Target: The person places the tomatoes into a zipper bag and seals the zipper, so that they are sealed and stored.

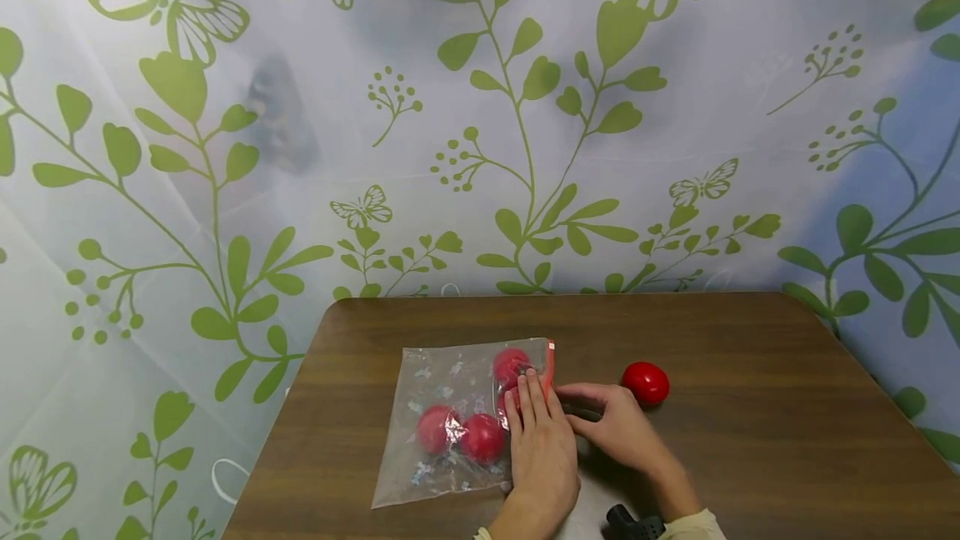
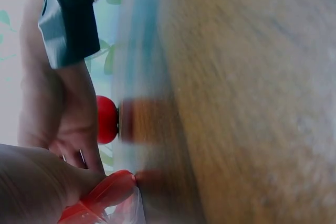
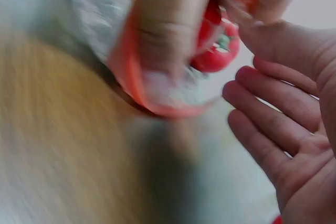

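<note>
A clear zip bag (image 1: pixel 408 461) with a red edge (image 1: pixel 551 352) lies on the table, several red tomatoes (image 1: pixel 482 438) inside. My left hand (image 1: pixel 540 457) rests on its mouth end, fingers straight over the film and a tomato. In the right wrist view, a left-hand digit (image 3: pixel 165 40) reaches into the red-edged mouth. My right hand (image 1: pixel 626 432) is at that same edge; its thumb and index finger pinch the rim, while its other fingers (image 3: pixel 273 98) extend free. A loose tomato (image 1: pixel 645 383) lies just beyond the right hand.
The brown wooden table (image 1: pixel 787 423) extends to both sides of the bag. Behind it hangs a pale curtain (image 1: pixel 465 215) with green leaves and butterflies. A dark wrist strap (image 1: pixel 633 523) sits on the right wrist. Both wrist views are partly blurred.
</note>
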Available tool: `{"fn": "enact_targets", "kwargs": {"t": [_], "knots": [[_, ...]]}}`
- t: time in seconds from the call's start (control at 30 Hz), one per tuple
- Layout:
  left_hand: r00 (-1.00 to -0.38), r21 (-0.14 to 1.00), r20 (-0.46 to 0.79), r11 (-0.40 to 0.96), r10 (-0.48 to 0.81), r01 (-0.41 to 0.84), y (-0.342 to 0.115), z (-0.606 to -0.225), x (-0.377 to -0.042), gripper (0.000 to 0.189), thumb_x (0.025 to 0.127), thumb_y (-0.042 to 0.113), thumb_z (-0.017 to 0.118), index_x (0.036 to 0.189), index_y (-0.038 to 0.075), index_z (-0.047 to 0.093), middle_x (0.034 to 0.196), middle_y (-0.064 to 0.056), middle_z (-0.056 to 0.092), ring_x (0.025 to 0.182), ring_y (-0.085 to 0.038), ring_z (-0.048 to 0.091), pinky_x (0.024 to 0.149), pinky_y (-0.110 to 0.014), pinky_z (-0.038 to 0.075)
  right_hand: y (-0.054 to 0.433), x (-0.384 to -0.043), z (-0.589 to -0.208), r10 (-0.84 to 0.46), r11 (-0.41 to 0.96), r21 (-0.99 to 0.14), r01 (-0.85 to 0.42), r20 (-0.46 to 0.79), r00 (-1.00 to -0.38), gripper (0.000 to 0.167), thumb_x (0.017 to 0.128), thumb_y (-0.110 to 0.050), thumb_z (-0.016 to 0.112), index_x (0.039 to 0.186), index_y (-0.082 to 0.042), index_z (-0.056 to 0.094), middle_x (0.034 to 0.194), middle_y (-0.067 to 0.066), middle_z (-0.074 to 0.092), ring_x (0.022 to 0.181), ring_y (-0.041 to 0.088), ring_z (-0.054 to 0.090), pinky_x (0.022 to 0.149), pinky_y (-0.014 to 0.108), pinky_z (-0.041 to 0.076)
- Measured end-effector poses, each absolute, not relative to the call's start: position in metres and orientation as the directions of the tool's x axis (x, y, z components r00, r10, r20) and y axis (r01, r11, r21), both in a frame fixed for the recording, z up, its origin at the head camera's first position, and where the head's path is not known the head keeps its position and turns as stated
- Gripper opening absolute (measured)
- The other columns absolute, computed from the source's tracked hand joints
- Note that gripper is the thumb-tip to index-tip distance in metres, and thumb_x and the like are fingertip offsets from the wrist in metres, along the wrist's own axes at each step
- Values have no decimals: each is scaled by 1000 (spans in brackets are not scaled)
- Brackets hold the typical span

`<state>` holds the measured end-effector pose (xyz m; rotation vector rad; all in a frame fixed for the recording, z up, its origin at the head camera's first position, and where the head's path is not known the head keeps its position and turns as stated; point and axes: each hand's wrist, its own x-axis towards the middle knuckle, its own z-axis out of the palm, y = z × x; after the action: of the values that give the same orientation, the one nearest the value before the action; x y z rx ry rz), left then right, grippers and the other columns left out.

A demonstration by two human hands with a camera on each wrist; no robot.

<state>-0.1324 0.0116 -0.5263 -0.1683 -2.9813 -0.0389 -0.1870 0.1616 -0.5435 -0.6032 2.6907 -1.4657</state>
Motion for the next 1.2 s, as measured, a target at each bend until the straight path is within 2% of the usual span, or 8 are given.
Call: {"fn": "enact_targets", "kwargs": {"t": [0.1, 0.2, 0.27, 0.4, 0.5, 0.73, 1.0, 1.2], "knots": [[-984, 21, 139, 993, 111, 115, 11, -527, -133, 92, 85, 29, 91, 162, 4, 49, 176, -21, 35, 165, -37, 34, 134, -55, 28, 176, -183, -536, -362, 463, -833, -302, 133, -923, 44, 94, -26, 89, 134, -12, 78, 132, 5, 80, 121, 27, 78, 103, 47, 62], [-982, 16, 150, 993, 114, 118, 11, -528, -133, 98, 80, 30, 95, 162, 3, 48, 176, -22, 36, 165, -38, 35, 134, -56, 29, 191, -178, -528, -364, 460, -839, -290, 120, -924, 46, 94, -28, 88, 135, -10, 77, 133, 7, 79, 122, 28, 78, 103, 51, 61], [-981, 17, 156, 993, 112, 116, 11, -527, -133, 105, 74, 30, 99, 162, 3, 49, 175, -22, 37, 164, -39, 36, 134, -56, 29, 200, -175, -523, -348, 459, -844, -278, 117, -930, 45, 94, -27, 88, 135, -11, 77, 133, 7, 79, 122, 26, 78, 104, 47, 62], [-983, 24, 146, 993, 109, 114, 11, -527, -133, 110, 69, 31, 101, 162, 4, 49, 176, -21, 37, 165, -39, 35, 134, -55, 29, 218, -166, -516, -315, 463, -840, -283, 142, -938, 43, 95, -24, 88, 134, -11, 78, 132, 9, 80, 120, 21, 78, 101, 30, 62], [-987, 36, 119, 993, 111, 116, 11, -526, -133, 111, 68, 29, 102, 163, 6, 49, 177, -20, 35, 166, -39, 33, 135, -55, 28, 232, -159, -514, -280, 482, -839, -251, 124, -952, 42, 95, -24, 87, 135, -12, 78, 133, 8, 79, 121, 12, 76, 99, 21, 58], [-984, 42, 137, 991, 118, 124, 10, -526, -132, 104, 71, 26, 101, 161, 6, 52, 175, -19, 38, 164, -39, 36, 134, -56, 30, 266, -140, -513, -219, 540, -819, -193, 85, -972, 39, 98, -26, 85, 135, -16, 78, 135, 3, 79, 124, -10, 65, 96, 16, 57], [-981, 31, 157, 992, 118, 124, 10, -528, -133, 103, 72, 25, 100, 161, 5, 51, 174, -20, 40, 163, -39, 38, 132, -55, 33, 294, -128, -516, -162, 546, -820, -170, 96, -982, 42, 98, -23, 85, 137, -12, 75, 134, 9, 79, 121, -8, 69, 93, 13, 57], [-980, 37, 160, 991, 119, 127, 10, -528, -132, 102, 72, 26, 100, 160, 5, 53, 174, -20, 40, 163, -39, 38, 132, -56, 33, 311, -126, -518, -120, 570, -808, -152, 100, -988, 45, 98, -22, 85, 140, -12, 74, 134, 6, 79, 119, -10, 69, 90, 13, 58]]}}
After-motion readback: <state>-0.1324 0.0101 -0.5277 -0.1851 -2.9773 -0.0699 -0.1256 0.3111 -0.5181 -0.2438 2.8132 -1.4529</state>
